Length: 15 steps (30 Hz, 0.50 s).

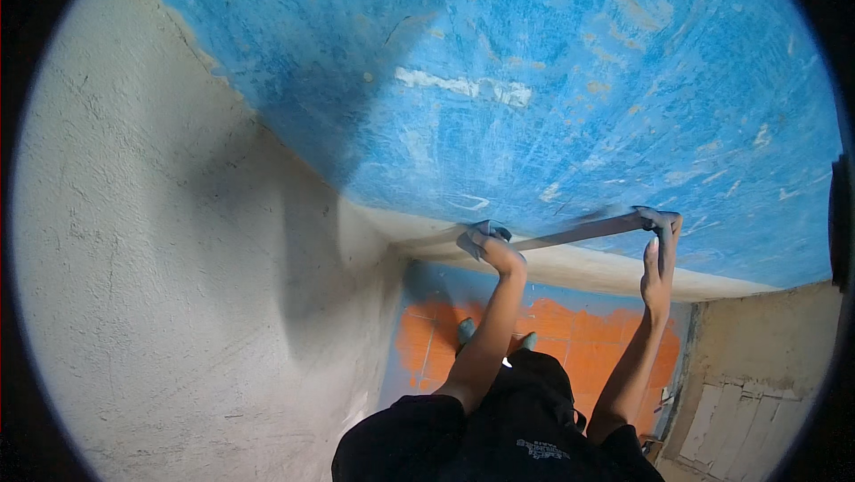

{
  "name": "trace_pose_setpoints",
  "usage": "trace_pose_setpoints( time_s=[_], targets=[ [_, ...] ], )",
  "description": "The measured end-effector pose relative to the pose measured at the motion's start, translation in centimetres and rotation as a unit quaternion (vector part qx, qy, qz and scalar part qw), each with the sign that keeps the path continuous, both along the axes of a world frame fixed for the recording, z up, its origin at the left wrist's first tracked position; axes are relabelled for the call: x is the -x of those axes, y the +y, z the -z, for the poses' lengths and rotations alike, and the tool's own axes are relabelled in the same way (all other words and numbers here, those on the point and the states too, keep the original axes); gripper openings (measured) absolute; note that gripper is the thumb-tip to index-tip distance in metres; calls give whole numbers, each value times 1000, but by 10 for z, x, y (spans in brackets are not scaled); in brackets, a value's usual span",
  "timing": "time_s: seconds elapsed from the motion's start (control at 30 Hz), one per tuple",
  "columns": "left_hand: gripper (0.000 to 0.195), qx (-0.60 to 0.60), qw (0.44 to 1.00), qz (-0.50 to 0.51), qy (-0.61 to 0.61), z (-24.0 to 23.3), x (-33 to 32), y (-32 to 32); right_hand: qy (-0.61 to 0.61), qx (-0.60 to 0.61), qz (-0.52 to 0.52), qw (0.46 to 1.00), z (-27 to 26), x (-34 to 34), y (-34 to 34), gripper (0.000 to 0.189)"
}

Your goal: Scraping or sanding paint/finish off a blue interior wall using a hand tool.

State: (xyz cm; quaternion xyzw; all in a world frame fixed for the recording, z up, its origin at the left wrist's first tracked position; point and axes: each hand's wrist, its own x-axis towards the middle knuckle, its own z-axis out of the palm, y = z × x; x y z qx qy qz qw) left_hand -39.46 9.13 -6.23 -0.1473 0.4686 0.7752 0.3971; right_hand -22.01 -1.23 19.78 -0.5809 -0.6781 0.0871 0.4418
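My left hand (499,253) grips the left end of a long, narrow flat bar (578,231), where a grey sheet (473,243) sticks out around the fingers. At the bar's other end, my right hand (660,235) has its fingers curled over the top and its thumb pointing up along the near side. The bar lies slightly tilted, right end higher, close against the lower part of a blue painted wall (481,141). Blur hides its upper edge and exact material. Patches of white filler and worn paint mark the blue surface.
A rough, pale plastered wall (167,248) meets the blue one on the left. Below runs a cream band (574,268). My feet (466,329) stand on an orange tiled floor (554,318) with grey edges. A worn pale wall (748,362) stands at right.
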Motion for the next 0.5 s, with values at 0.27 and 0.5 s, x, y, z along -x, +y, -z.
trace_pose_setpoints(
  time_s=[0.27, 0.5],
  targets=[
    [45, 479, 757, 328, 300, 55, 98, 15, 15, 2, -53, 998, 4, 12, 12, 35],
    [47, 150, 988, 7, -40, 100, 48, 2, -32, -150, 45, 987, 45, 7, 26, 22]
  ],
)
